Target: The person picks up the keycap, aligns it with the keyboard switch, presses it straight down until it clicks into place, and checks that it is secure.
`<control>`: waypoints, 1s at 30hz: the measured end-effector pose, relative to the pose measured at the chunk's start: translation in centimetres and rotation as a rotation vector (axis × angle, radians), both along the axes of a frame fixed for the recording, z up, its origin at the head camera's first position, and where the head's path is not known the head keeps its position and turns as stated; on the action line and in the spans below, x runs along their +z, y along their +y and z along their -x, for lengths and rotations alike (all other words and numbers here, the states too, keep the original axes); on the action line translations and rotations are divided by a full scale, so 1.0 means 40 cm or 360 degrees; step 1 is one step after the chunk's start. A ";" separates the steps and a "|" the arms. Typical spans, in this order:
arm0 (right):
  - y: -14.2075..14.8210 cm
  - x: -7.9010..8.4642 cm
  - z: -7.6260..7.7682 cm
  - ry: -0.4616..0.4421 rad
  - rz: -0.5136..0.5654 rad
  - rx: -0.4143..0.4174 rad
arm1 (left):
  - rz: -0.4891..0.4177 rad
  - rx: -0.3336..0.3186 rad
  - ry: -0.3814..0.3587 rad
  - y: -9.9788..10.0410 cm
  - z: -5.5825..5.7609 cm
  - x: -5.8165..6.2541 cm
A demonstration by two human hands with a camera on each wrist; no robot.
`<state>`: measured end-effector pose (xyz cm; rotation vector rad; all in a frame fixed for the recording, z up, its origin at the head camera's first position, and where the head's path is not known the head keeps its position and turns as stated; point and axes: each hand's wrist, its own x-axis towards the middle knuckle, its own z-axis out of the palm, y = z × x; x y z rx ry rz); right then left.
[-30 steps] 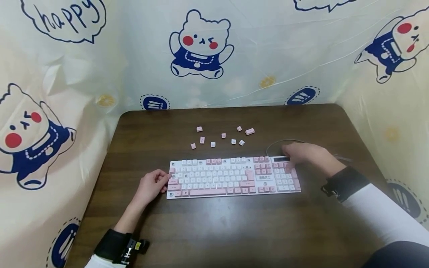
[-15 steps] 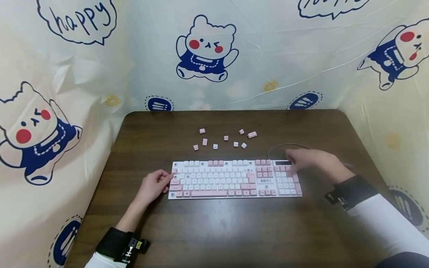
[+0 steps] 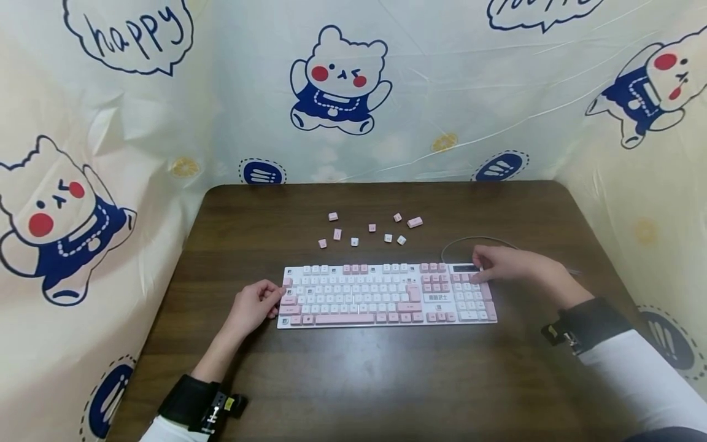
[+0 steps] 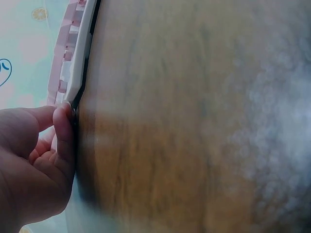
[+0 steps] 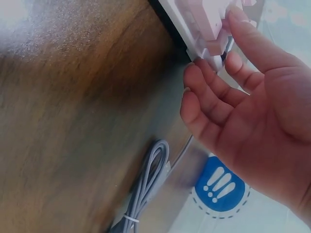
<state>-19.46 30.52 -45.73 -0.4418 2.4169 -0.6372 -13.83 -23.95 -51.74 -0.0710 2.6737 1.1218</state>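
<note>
A white and pink keyboard (image 3: 353,301) lies flat on the brown table, its keys facing up. At its left end, my left hand (image 3: 255,307) has its thumb and curled fingers at the edge; the left wrist view shows the fingertips meeting at the keyboard's corner. My right hand (image 3: 510,267) grips the far right corner. In the right wrist view its thumb (image 5: 257,43) rests on top by the pink keys, while the other fingers curl at the rim. Several loose pink and white keycaps (image 3: 372,228) are scattered beyond the keyboard.
A thin cable (image 3: 469,238) curves out from the keyboard's back; its bundled coil (image 5: 150,174) lies on the table (image 3: 353,380) near my right hand. Cloth with cartoon bears (image 3: 339,80) hangs at the back and both sides.
The head view has shifted slightly. My right hand has settled at the keyboard's corner, its forearm now a little further right and lower. My left hand stays at the left edge.
</note>
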 end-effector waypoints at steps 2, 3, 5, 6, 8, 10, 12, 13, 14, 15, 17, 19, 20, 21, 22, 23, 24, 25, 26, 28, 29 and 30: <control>0.000 0.000 0.001 -0.0013 0.0009 -0.0015 | 0.0001 0.0006 -0.0013 -0.001 -0.002 -0.001; 0.000 0.000 0.002 -0.0016 0.0012 -0.0020 | 0.0001 0.0011 -0.0017 -0.002 -0.003 -0.002; 0.000 0.000 0.003 -0.0021 0.0030 -0.0020 | -0.0002 0.0020 -0.0018 -0.003 -0.003 -0.003; 0.001 0.000 0.004 -0.0025 0.0036 -0.0019 | -0.0005 0.0021 -0.0020 -0.003 -0.003 -0.004; 0.001 0.001 0.005 -0.0036 0.0049 -0.0018 | -0.0005 0.0025 -0.0024 -0.003 -0.003 -0.004; 0.002 0.003 0.007 -0.0049 0.0054 -0.0004 | -0.0007 0.0021 -0.0025 -0.003 -0.002 -0.002; 0.001 0.007 0.011 -0.0063 0.0022 0.0013 | -0.0009 0.0023 -0.0036 -0.003 -0.003 0.000; 0.000 0.010 0.014 -0.0046 -0.0005 0.0023 | -0.0010 0.0017 -0.0041 -0.002 -0.003 0.001; -0.001 0.012 0.019 -0.0014 -0.0037 0.0045 | -0.0014 0.0019 -0.0046 -0.002 -0.004 0.002; -0.004 0.015 0.025 0.0036 -0.0068 0.0053 | -0.0015 0.0013 -0.0050 -0.002 -0.004 0.002; -0.014 0.021 0.047 0.0178 -0.0102 0.0069 | -0.0009 0.0020 -0.0053 -0.002 -0.003 0.004; -0.029 0.023 0.074 0.0362 -0.0090 0.0072 | -0.0002 0.0028 -0.0049 -0.002 -0.003 0.007; -0.039 0.023 0.089 0.0435 -0.0070 0.0076 | 0.0001 0.0038 -0.0049 -0.001 -0.003 0.007; -0.050 0.022 0.103 0.0495 -0.0043 0.0071 | 0.0006 0.0037 -0.0047 -0.001 -0.003 0.007; -0.062 0.020 0.116 0.0540 -0.0008 0.0079 | 0.0007 0.0040 -0.0049 -0.001 -0.004 0.007; -0.074 0.017 0.129 0.0570 0.0023 0.0081 | 0.0010 0.0039 -0.0055 -0.001 -0.005 0.008; -0.087 0.013 0.141 0.0588 0.0045 0.0084 | 0.0010 0.0043 -0.0062 0.000 -0.006 0.008; -0.099 0.009 0.152 0.0603 0.0068 0.0085 | 0.0009 0.0048 -0.0069 0.001 -0.007 0.007; -0.112 0.005 0.163 0.0611 0.0087 0.0082 | 0.0005 0.0047 -0.0068 0.001 -0.007 0.006; -0.137 -0.002 0.183 0.0643 0.0121 0.0083 | -0.0001 0.0050 -0.0071 0.003 -0.010 0.006; -0.148 -0.008 0.194 0.0664 0.0134 0.0095 | -0.0004 0.0056 -0.0069 0.003 -0.011 0.006; -0.158 -0.011 0.204 0.0683 0.0143 0.0105 | -0.0009 0.0061 -0.0068 0.004 -0.012 0.006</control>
